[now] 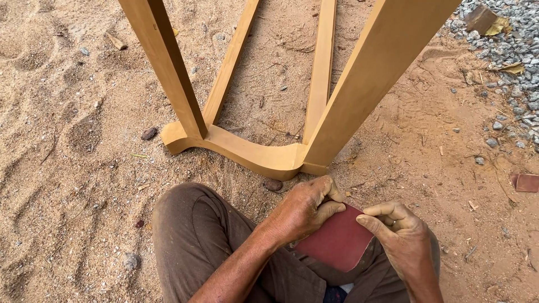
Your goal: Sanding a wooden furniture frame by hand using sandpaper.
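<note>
Head camera: a dark red sandpaper sheet (pixel 338 242) lies over the person's lap, pinched at its top edge by both hands, left hand (pixel 303 209) and right hand (pixel 400 235). Just beyond stands a tan wooden frame (pixel 255 154) on sandy ground (pixel 67 157).
</note>
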